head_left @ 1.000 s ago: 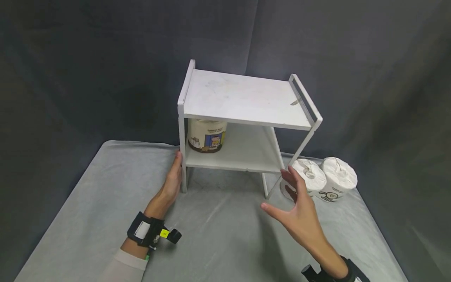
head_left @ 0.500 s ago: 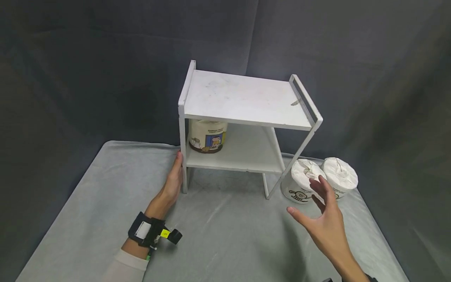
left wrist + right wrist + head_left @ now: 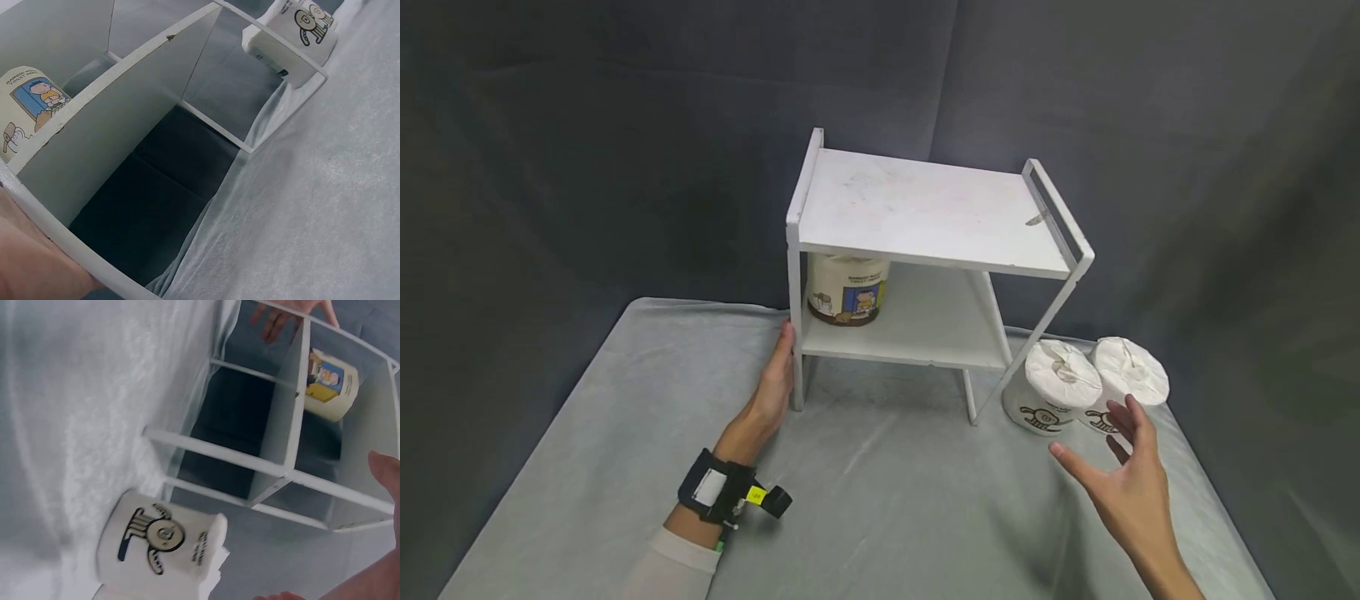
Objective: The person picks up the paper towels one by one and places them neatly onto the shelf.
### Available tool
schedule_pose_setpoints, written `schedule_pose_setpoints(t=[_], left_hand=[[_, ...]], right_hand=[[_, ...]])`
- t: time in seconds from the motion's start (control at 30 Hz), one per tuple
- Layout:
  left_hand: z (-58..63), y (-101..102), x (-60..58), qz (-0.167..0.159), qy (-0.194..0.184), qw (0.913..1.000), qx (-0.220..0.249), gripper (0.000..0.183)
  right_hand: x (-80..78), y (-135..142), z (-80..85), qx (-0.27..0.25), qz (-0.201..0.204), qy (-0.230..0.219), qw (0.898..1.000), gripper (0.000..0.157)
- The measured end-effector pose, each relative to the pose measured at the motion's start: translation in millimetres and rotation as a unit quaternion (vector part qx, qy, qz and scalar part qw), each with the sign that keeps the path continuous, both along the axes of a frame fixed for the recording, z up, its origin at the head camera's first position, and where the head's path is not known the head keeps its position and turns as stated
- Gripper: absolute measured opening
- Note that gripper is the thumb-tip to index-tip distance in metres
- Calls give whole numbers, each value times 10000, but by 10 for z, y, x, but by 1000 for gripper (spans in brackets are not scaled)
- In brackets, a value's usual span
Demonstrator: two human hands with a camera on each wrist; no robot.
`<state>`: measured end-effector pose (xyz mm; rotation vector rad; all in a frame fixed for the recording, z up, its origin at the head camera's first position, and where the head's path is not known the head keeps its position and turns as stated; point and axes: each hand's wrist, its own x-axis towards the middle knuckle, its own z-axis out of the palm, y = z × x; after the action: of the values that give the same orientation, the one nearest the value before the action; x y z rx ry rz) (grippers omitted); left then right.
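Observation:
My left hand (image 3: pixel 771 387) holds the left leg of a small white two-tier shelf rack (image 3: pixel 917 217), thumb along the front of the leg. In the right wrist view its fingers (image 3: pixel 275 322) show behind the frame. A yellowish wrapped toilet roll (image 3: pixel 846 292) stands at the left end of the lower shelf. On the table right of the rack stand two white wrapped toilet rolls, a nearer one (image 3: pixel 1052 387) and a farther one (image 3: pixel 1127 371). My right hand (image 3: pixel 1131 492) hovers in front of them, thumb and fingers spread, with nothing in it; its fingertips overlap the farther roll.
The table (image 3: pixel 880 517) has a grey cloth cover. Dark grey curtain fabric (image 3: pixel 662 167) hangs behind and at both sides. The rack's slanting right leg (image 3: pixel 1037 329) comes close to the nearer white roll.
My right hand has moved right and slightly down, from the rack's right leg to in front of the white rolls. My left hand keeps its place on the rack.

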<state>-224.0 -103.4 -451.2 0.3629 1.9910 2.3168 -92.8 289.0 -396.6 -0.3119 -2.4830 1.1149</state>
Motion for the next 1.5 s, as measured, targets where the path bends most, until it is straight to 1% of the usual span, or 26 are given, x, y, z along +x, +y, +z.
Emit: schedule_pose_setpoints(t=[0.1,0.23,0.37,0.67,0.83,1.03,1.23,1.5], left_hand=[[6,4,-5,7,55,10000,5,84],[5,5,-1,-5,67,10000,41,83],[3,8,4,-12,25,10000,18,84],[21,15,4,0,-36,10000,4,86],[15,13,-2,25,-13,10000,77,86],[3,12,1,-8,17,10000,35,86],[-2,10,8,-23,7,10000,48,86],[4,7,12,-36,-4,10000,25,86]], right_hand=[[-14,51,-35,-101,-23,-35,9999,112],[-56,127,-102,-100,-80,-148,9998,115],[-124,226,-191,-39,-147,-357,9992,116],[-244,386,-347,-280,-176,-720,9969,123],[-319,431,-404,-325,-198,-783,9962,123],[-417,486,-488,-371,-219,-911,9949,122],[-505,530,-584,-478,-127,-1041,9933,125],[-623,540,-643,-339,-117,-1042,9939,127]])
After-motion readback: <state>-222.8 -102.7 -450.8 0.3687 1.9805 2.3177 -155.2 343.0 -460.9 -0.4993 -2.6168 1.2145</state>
